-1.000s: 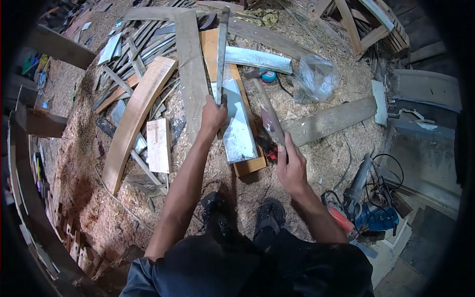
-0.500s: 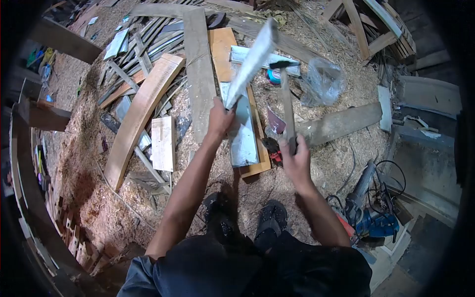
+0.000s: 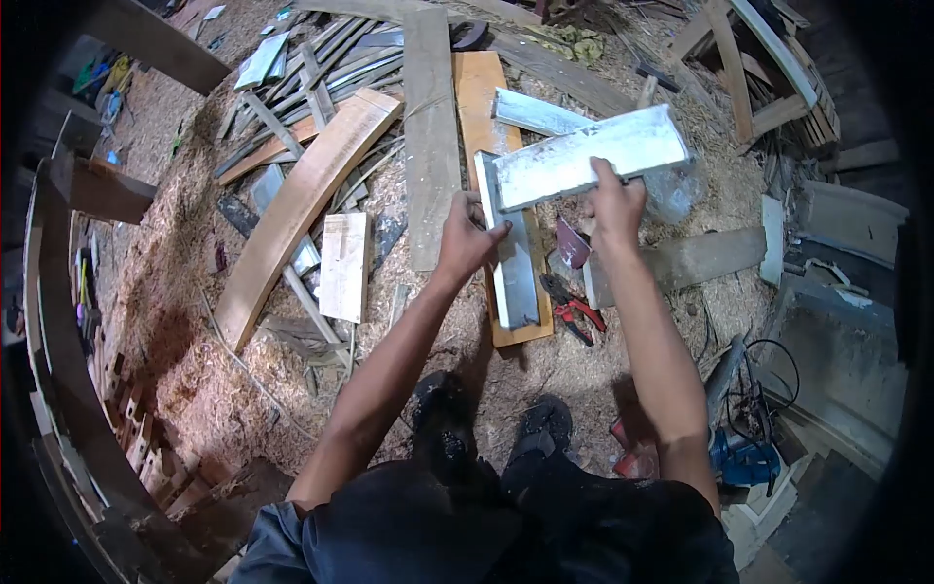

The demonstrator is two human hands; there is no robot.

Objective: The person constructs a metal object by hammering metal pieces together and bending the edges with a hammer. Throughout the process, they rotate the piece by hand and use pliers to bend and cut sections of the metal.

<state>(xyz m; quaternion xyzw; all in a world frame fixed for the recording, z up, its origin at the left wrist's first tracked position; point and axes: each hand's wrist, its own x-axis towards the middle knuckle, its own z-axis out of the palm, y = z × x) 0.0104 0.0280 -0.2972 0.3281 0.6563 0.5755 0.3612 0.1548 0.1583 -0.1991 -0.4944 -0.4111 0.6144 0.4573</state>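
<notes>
My right hand (image 3: 618,204) grips the lower edge of a white-painted board (image 3: 574,156), thumb on its face, holding it slanted. My left hand (image 3: 467,241) is closed around the left edge of a second white-painted board (image 3: 516,277), its thumb over the greyish face. This second board overlaps an orange-brown plank (image 3: 479,78), and the first board's left end lies across its top. Behind the raised board, a hammer (image 3: 658,76) rests on the shavings, part of its handle hidden. Red-handled pliers (image 3: 576,311) and a dark red scrap (image 3: 572,243) lie near my right wrist.
A curved plank (image 3: 297,209), a short pale block (image 3: 344,268) and a long grey board (image 3: 431,146) lie to the left. At right are a grey plank (image 3: 696,261), a crumpled plastic bag (image 3: 676,195) and a blue power tool (image 3: 744,457) with its cord. Wood shavings cover the floor.
The hammer has left my right hand and lies farther back. My right hand now holds the white board that was raised in my left; my left hand has moved down onto the lower board.
</notes>
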